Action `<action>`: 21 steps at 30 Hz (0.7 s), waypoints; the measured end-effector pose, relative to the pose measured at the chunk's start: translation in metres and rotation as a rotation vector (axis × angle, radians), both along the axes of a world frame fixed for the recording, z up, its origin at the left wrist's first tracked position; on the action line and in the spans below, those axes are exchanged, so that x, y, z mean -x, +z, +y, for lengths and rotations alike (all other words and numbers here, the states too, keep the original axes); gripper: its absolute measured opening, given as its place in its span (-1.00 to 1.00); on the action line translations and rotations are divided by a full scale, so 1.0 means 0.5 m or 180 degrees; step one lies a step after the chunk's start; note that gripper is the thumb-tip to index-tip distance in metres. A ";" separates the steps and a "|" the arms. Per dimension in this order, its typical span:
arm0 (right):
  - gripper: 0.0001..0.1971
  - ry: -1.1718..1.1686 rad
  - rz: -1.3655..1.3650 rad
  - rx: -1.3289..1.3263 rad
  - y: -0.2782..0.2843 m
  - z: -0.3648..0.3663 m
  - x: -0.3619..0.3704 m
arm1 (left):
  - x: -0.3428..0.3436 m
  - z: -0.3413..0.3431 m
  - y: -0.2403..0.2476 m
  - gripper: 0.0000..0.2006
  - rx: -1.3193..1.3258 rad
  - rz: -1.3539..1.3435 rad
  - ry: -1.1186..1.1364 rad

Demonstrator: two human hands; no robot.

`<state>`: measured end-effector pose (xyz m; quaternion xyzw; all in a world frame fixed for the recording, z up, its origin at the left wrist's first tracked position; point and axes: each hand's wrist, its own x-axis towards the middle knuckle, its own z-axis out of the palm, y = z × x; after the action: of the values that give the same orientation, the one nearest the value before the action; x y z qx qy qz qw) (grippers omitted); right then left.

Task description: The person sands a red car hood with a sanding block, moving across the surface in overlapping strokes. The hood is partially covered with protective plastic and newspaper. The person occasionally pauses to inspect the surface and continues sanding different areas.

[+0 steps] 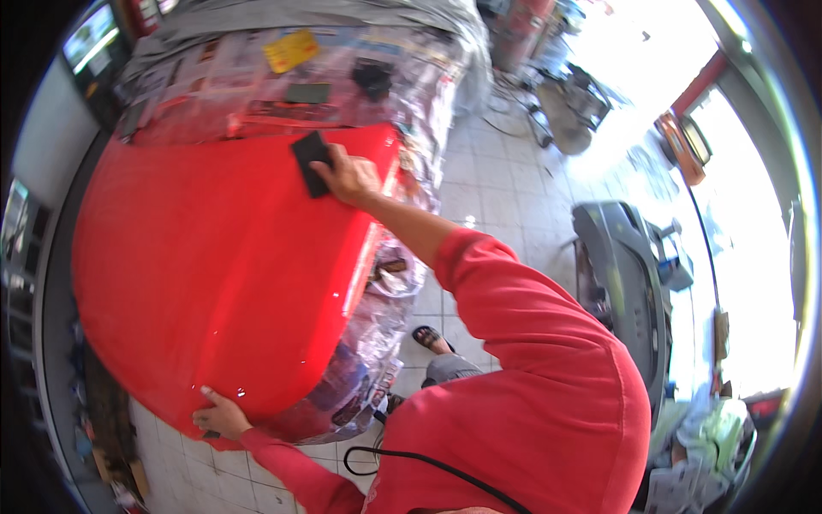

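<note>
A red car hood point(231, 248) spreads across the left and middle of the view. My right hand point(351, 178) is at its far right part, with fingers and thumb closed on the edge of a black sanding pad point(310, 163) that lies against the red surface. The pad looks thin and rectangular; its exact kind is hard to make out. At the hood's near edge rests my left hand point(221, 417), thumb on top and fingers spread toward the rim, holding nothing that shows. Part of its fingers is hidden around the edge.
Plastic sheeting point(419, 94) covers the car beyond the hood, with a yellow sheet point(291, 51), a grey-green pad point(308, 92) and a crumpled black piece point(372, 77) on it. A grey bumper point(629, 274) stands at right. A black cable point(428, 463) hangs by my body.
</note>
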<state>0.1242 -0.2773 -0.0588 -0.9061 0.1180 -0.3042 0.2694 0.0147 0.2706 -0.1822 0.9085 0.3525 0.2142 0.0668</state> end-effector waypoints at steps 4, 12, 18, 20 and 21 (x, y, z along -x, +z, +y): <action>-0.46 0.0011 -0.0029 0.0008 -0.001 -0.010 0.022 | 0.034 -0.242 0.119 -0.08 0.0123 0.0170 -0.1867; -0.47 0.0302 -0.0215 -0.0362 0.006 -0.011 0.009 | -0.019 0.073 0.101 0.09 0.1548 0.0952 -0.0070; -0.40 0.0115 0.0333 -0.0165 -0.023 -0.020 -0.012 | 0.020 -0.140 0.119 -0.03 0.0680 0.0163 -0.0969; -0.38 -0.0135 0.0488 -0.0023 -0.028 -0.020 -0.026 | 0.012 -0.059 0.125 0.03 0.0965 0.0244 -0.0568; -0.36 -0.0144 0.0327 -0.0216 -0.033 -0.019 -0.023 | 0.007 -0.083 0.141 0.04 0.0929 0.0245 -0.0344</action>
<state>0.1356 -0.2867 -0.0751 -0.9079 0.1624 -0.2591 0.2866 0.0114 0.2293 -0.1118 0.9144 0.3327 0.1218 0.1959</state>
